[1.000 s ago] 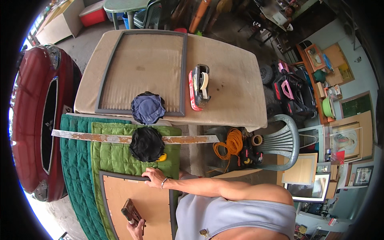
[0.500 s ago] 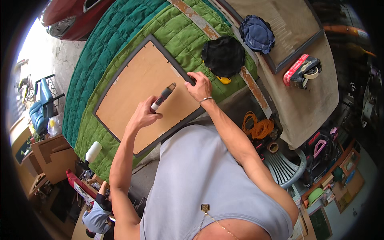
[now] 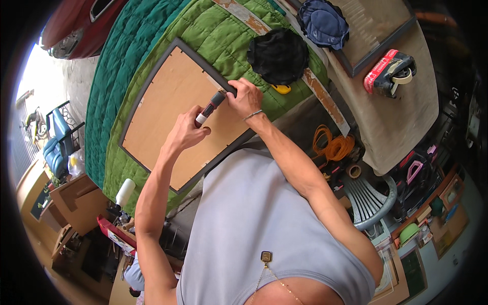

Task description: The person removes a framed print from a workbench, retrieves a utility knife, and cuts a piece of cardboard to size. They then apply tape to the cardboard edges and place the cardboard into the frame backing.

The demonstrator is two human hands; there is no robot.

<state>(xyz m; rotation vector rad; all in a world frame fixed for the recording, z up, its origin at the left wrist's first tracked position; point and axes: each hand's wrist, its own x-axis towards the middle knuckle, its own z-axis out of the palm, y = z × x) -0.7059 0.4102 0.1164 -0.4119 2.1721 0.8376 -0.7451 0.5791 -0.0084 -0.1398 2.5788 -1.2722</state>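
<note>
I see left grip (image 3: 188,129) clamped on gun-style driver (image 3: 209,109), over the face-down picture frame (image 3: 202,63) atop green quilt (image 3: 216,33); right grip (image 3: 245,99) clasps the frame's edge. Driver nose (image 3: 218,96) points just beside the right grip: if it skids, it could jab it.

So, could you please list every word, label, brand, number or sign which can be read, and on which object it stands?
Tape dispenser: pale lettering on its red side; I do not copy printed words.
Dark hand tool in the left hand: any marking is too small to read.
Square pendant: any marking is too small to read.
Brown backing board: no lettering visible.
</note>
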